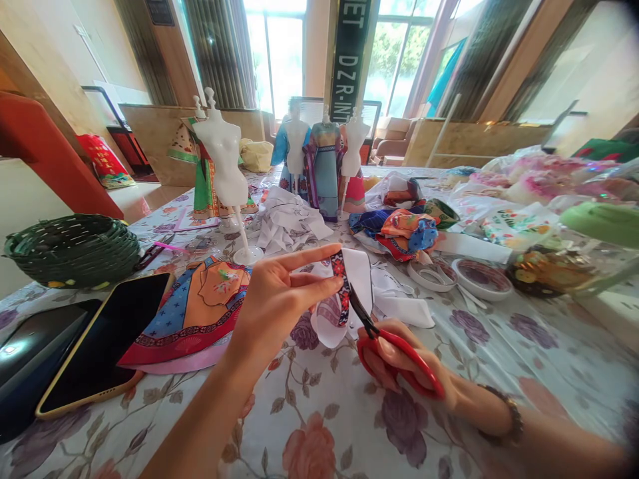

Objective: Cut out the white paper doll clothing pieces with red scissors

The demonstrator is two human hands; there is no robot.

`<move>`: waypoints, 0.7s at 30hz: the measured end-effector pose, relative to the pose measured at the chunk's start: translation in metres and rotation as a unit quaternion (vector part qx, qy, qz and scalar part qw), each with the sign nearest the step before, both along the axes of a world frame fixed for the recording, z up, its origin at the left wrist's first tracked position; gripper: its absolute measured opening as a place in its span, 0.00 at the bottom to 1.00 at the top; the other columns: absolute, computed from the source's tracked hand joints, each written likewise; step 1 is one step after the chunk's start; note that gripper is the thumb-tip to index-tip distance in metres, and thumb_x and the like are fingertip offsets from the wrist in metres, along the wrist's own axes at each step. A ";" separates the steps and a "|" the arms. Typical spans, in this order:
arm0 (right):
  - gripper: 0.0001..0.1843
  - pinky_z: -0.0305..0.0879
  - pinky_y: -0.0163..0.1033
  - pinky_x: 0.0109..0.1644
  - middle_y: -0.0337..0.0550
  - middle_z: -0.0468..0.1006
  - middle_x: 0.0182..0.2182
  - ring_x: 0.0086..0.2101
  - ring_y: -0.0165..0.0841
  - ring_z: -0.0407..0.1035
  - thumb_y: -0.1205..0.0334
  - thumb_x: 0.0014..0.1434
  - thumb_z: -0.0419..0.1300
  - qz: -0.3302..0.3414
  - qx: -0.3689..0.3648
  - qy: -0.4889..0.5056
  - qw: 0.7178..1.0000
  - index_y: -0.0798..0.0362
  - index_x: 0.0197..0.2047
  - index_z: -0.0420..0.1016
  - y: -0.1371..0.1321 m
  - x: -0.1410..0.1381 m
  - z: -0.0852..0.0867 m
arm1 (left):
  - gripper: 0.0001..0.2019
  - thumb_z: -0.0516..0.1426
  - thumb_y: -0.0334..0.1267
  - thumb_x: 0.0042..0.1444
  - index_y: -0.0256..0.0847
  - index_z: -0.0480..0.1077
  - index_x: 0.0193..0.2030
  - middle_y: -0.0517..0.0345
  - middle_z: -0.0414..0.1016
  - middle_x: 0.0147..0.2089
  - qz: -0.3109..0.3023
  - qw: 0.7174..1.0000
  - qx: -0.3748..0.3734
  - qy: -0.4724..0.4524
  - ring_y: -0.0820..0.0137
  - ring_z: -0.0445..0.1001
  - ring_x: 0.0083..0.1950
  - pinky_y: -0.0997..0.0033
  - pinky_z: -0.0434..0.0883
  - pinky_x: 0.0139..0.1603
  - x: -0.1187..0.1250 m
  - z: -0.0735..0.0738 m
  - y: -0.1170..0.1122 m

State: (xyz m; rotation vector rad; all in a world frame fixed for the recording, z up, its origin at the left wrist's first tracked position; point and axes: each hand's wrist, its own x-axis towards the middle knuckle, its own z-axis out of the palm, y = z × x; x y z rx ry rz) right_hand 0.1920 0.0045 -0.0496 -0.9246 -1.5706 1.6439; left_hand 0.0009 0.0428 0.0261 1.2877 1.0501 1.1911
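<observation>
Between the thumb and fingers of my left hand (279, 293) is a white fabric piece (358, 269) with a dark, red-flowered patterned band (341, 303) along one side. My right hand (404, 362) grips red-handled scissors (422, 379), whose dark blades lie against the white fabric beside the band. How far the blades are apart is hard to make out. Left of my left hand, a small orange, blue and red garment piece (200, 306) lies flat on the flowered tablecloth (309, 439). White fabric scraps (407, 309) lie just behind the scissors.
A white mini dress form (222, 153) stands behind my left hand, with dressed forms (324, 159) farther back. At left are a green woven basket (72, 249) and phone (104, 346). Tape rolls (482, 279) and colourful fabric (399, 229) lie at right.
</observation>
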 end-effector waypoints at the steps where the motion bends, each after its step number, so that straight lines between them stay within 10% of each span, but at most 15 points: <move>1: 0.31 0.45 0.39 0.25 0.34 0.58 0.14 0.19 0.30 0.51 0.30 0.54 0.53 0.003 0.001 0.000 1.000 0.49 0.18 0.57 0.000 0.001 -0.001 | 0.17 0.69 0.35 0.43 0.51 0.81 0.42 0.63 0.77 0.22 0.001 1.000 0.000 0.001 0.80 0.59 0.20 0.79 0.57 0.20 0.000 0.000 0.000; 21: 0.31 0.45 0.39 0.25 0.32 0.56 0.14 0.18 0.28 0.48 0.33 0.59 0.51 0.011 0.006 0.008 1.000 0.49 0.19 0.55 -0.001 0.003 -0.005 | 0.17 0.69 0.35 0.43 0.51 0.81 0.42 0.62 0.77 0.21 0.000 1.000 0.002 -0.005 0.79 0.60 0.20 0.78 0.58 0.20 0.001 -0.001 0.000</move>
